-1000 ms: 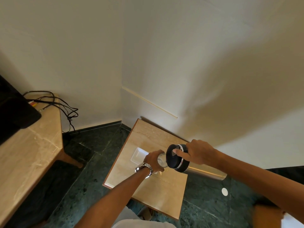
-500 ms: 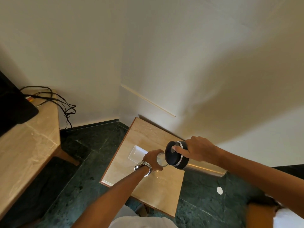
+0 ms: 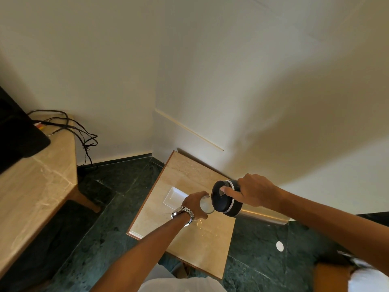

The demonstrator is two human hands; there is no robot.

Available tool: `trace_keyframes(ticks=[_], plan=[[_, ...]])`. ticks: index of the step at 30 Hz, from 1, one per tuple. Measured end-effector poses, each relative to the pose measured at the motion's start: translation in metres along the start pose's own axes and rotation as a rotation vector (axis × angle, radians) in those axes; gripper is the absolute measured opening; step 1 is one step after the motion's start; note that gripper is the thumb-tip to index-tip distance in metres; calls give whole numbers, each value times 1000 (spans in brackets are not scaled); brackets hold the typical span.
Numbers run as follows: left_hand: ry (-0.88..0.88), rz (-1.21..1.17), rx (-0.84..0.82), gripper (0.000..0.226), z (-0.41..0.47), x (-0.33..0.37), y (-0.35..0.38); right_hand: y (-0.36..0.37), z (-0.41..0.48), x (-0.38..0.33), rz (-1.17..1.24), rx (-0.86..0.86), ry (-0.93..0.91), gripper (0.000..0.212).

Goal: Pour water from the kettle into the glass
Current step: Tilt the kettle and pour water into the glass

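The kettle (image 3: pixel 226 202) is a steel flask with a black lid, tipped on its side over a small marble table (image 3: pixel 202 245). My right hand (image 3: pixel 254 191) grips it near the top, thumb pressed on the lid button. Its black lid touches the rim of a clear glass (image 3: pixel 206 205). My left hand (image 3: pixel 194 204), with a metal watch on the wrist, wraps around that glass just above the tabletop. No stream of water can be made out at the lid.
A white rectangular dish (image 3: pixel 174 197) lies on the table behind my left hand. To the left stands a long marble bench (image 3: pixel 35 186) with a black device (image 3: pixel 19 133) and tangled cables (image 3: pixel 84 135). Dark green floor surrounds the table; walls rise close behind.
The kettle has tipped a little further and its lid has closed in on the glass rim. Both hands keep their grips; the view has shifted slightly.
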State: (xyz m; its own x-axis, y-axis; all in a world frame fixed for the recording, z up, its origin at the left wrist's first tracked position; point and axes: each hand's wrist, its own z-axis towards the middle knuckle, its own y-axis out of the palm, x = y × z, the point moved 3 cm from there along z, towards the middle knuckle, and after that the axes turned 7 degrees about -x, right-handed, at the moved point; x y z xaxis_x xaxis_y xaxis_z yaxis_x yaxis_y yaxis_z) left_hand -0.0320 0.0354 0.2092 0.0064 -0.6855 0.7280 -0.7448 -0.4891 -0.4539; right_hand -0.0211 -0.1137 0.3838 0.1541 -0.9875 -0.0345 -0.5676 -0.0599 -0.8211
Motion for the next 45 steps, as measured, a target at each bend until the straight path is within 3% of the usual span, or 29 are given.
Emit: trace_keyframes(ticks=[18, 32, 45], plan=[[18, -9, 6, 74, -6, 6, -3, 2, -2, 4, -4, 26, 3, 60], [8, -41, 79, 70, -1, 20, -9, -5, -3, -4, -109, -9, 51, 74], [41, -70, 98, 71, -10, 22, -18, -7, 0, 1, -49, 54, 41, 62]])
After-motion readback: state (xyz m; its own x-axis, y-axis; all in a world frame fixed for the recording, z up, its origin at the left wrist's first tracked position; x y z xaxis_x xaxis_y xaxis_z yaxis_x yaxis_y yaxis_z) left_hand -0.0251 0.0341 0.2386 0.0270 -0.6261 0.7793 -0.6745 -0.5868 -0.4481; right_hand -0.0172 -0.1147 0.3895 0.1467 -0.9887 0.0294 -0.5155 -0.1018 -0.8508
